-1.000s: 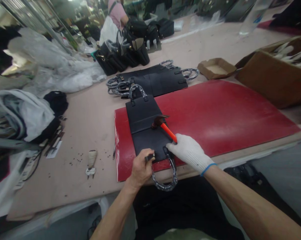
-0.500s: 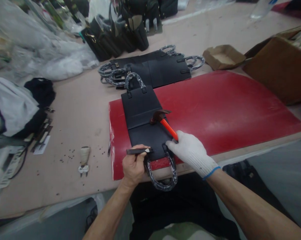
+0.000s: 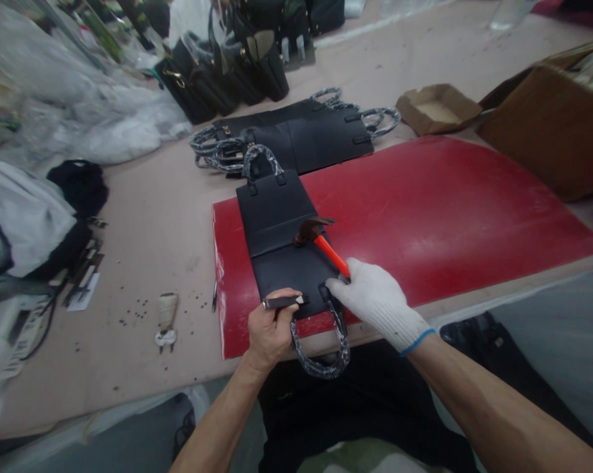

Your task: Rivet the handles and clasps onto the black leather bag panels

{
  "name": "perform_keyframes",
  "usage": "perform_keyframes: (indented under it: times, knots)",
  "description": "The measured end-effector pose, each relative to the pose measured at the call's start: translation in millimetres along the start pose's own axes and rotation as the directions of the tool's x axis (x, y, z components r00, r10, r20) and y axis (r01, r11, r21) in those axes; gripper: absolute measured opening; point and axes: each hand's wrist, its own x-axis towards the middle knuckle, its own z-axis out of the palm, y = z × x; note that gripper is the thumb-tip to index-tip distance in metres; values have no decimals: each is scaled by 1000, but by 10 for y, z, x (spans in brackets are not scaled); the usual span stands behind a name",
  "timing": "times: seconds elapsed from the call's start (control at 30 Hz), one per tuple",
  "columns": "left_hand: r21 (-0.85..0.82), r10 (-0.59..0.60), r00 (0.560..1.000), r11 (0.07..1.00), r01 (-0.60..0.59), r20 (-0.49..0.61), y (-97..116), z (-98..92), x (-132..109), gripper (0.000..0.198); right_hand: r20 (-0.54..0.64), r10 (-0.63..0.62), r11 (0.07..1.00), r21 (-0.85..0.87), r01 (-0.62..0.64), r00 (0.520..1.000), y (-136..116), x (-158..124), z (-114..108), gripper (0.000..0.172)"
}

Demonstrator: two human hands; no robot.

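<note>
A black leather bag panel (image 3: 281, 213) lies on the red mat (image 3: 424, 217), a plastic-wrapped handle at each end. My bare left hand (image 3: 271, 332) pinches a dark metal punch (image 3: 281, 302) with a pale, pointed tip, close to the panel's near end. In my white-gloved right hand (image 3: 377, 295) is a claw hammer (image 3: 320, 241) with an orange shaft; its head is over the middle of the panel. The gloved fingers are beside the base of the near handle (image 3: 320, 368), which hangs past the table edge.
More black panels with wrapped handles (image 3: 296, 135) lie behind the mat. Finished-looking black bags (image 3: 222, 72) stand at the back. A small cardboard tray (image 3: 437, 112) and a brown box (image 3: 547, 125) are at right. A two-pronged tool (image 3: 167, 322) and small black bits lie left.
My left hand has shifted slightly right with the punch, whose tip is now nearer the handle base. My right hand and the hammer stay almost still. The view has tilted slightly.
</note>
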Motion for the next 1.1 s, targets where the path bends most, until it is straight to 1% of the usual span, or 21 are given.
perform_keyframes:
  times: [0.37,0.6,0.73,0.93,1.1]
  knots:
    - [38,24,999,999,-25,26,30,14,46,12,-14,-15,1000,1,15,1000,8,-5,0,31]
    - [37,0,999,999,-1,35,61,33,78,13,-14,-19,1000,5,19,1000,5,-6,-6,30]
    - [28,-11,998,1000,9,62,101,58,116,15,-22,-27,1000,11,28,999,11,-14,-11,29]
    - [57,13,998,998,-16,65,91,91,105,15,-36,-30,999,20,30,999,7,-27,-6,29]
    - [131,72,995,988,-81,76,70,142,64,16,-55,-50,998,25,51,997,22,-25,7,27]
